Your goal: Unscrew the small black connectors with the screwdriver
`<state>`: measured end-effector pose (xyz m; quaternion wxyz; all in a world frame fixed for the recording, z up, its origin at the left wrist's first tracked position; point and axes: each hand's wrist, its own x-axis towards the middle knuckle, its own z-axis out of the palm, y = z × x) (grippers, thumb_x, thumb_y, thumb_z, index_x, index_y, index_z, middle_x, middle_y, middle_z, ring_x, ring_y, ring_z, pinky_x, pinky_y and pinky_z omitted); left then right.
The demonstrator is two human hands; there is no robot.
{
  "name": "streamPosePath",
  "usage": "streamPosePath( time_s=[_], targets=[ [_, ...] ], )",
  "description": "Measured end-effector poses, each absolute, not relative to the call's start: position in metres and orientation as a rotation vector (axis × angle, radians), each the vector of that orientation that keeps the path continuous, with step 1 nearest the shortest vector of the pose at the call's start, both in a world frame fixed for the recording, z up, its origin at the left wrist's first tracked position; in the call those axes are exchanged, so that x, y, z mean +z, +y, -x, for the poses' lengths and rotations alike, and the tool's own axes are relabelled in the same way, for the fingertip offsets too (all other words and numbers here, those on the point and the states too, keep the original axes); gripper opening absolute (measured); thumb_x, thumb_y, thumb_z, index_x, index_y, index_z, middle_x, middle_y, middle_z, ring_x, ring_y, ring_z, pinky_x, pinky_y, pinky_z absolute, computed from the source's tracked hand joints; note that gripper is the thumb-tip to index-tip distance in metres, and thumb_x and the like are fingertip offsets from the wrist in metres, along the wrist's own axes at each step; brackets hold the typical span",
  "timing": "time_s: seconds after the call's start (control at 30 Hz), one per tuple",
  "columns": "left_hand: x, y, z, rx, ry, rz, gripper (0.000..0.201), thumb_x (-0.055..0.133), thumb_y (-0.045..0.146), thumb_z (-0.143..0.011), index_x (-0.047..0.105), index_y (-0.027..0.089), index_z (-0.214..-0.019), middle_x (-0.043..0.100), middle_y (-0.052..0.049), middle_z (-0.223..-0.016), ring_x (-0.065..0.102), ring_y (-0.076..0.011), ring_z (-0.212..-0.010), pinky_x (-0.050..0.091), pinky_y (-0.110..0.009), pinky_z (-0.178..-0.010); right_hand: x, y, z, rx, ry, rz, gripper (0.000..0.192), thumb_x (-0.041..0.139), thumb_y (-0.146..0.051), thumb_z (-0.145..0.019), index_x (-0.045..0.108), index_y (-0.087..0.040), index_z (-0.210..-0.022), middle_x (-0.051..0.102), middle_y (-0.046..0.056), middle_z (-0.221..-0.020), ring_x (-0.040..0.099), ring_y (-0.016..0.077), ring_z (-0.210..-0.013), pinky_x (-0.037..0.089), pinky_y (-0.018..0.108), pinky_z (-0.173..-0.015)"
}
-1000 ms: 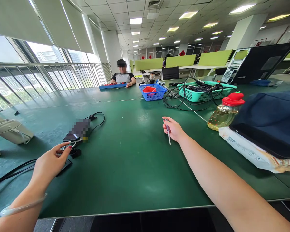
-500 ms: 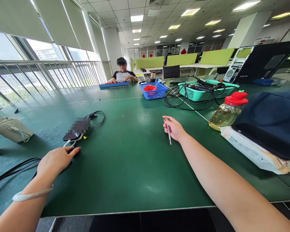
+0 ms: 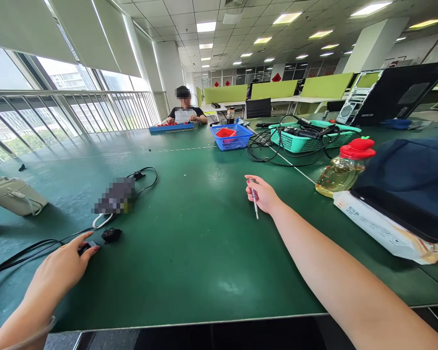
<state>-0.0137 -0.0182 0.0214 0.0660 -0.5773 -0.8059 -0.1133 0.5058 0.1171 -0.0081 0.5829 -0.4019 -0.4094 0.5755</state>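
Note:
At the lower left, thumb and fingers of my left hand (image 3: pixel 60 262) close around a small dark piece with a grey end (image 3: pixel 89 246), mostly covered by the fingers. Just right of it, apart from the hand, a small black block (image 3: pixel 111 235) lies on the table. My right hand (image 3: pixel 263 194) is pinched round a slim, silvery pen-like tool (image 3: pixel 254 201), its thin pale tip pointing down toward me. Beyond my left hand lies a blurred phone-like device (image 3: pixel 115 195) with a white cable loop (image 3: pixel 101 221) at its near edge.
Black cables (image 3: pixel 25 253) run in from the left. On the green table (image 3: pixel 190 209) are a blue basket (image 3: pixel 233 142), a teal basket (image 3: pixel 299 144) of cords, a red-lidded bottle (image 3: pixel 341 170), a white packet (image 3: pixel 379 226), and a pale bag (image 3: pixel 16 194). Across it sits a person (image 3: pixel 184 114).
My left hand has drawn back left and toward me, uncovering the black block and now pinching a small dark piece. My right hand and its tool stay in almost the same place.

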Motion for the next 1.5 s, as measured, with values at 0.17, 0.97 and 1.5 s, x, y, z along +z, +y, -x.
streamPosePath(
  time_s=[0.17, 0.97, 1.5],
  targets=[
    [0.043, -0.013, -0.01, -0.361, -2.194, 1.916, 0.064, 0.035, 0.053, -0.084, 0.048, 0.023, -0.139, 0.067, -0.009, -0.127, 0.059, -0.0336, -0.118, 0.047, -0.045, -0.095, -0.008, 0.117, -0.506, 1.346, -0.957, 0.942, 0.044, 0.079, -0.036, -0.062, 0.06, -0.026, -0.101, 0.05, -0.007, -0.057, 0.04, 0.0101, -0.05, 0.028, 0.024, -0.047],
    [0.078, 0.026, -0.088, -0.388, -2.085, 2.37, 0.057, 0.059, 0.052, -0.076, 0.06, 0.03, -0.129, 0.074, -0.001, -0.108, 0.068, -0.0268, -0.098, 0.05, -0.036, -0.09, -0.001, 0.117, -0.5, 1.256, -1.04, 0.984, 0.05, 0.078, -0.047, -0.064, 0.059, -0.023, -0.103, 0.056, -0.004, -0.06, 0.036, 0.0088, -0.046, 0.024, 0.025, -0.045],
    [0.02, 0.082, -0.28, -0.595, -1.327, 3.004, 0.051, 0.069, 0.034, -0.083, 0.055, 0.024, -0.131, 0.07, -0.006, -0.105, 0.057, -0.0266, -0.108, 0.047, -0.041, -0.096, 0.024, 0.08, -0.472, 0.279, -1.791, 1.023, 0.045, 0.043, -0.052, -0.095, 0.04, -0.022, -0.061, 0.042, -0.002, -0.057, 0.04, 0.0128, -0.054, 0.032, 0.026, -0.054]
  ],
)
